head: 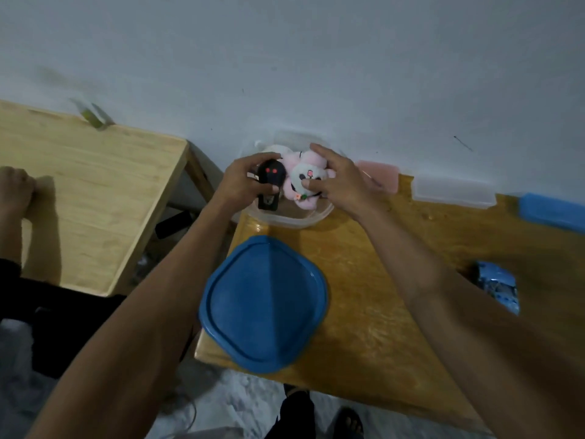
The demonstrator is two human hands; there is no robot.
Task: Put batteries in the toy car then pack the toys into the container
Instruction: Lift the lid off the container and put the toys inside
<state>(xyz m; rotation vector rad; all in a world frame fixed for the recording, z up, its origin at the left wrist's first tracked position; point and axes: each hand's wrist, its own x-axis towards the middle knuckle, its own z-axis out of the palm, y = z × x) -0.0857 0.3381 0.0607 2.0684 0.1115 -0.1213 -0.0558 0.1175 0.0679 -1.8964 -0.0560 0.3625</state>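
I'm risking tipping the clear round plastic container [286, 220] off the corner of the orange wooden table [364, 280] by pressing unevenly. My left hand [240, 182] is gripping the black plastic remote with red buttons [269, 188] at the container's left side, fingers curled round it. My right hand [335, 182] is pinching the pink-and-white plush toy [299, 177] inside. The blue toy car [497, 286] is lying well apart, far right.

Blue lid [264, 304], pink-white plush [304, 177], black remote [269, 185]
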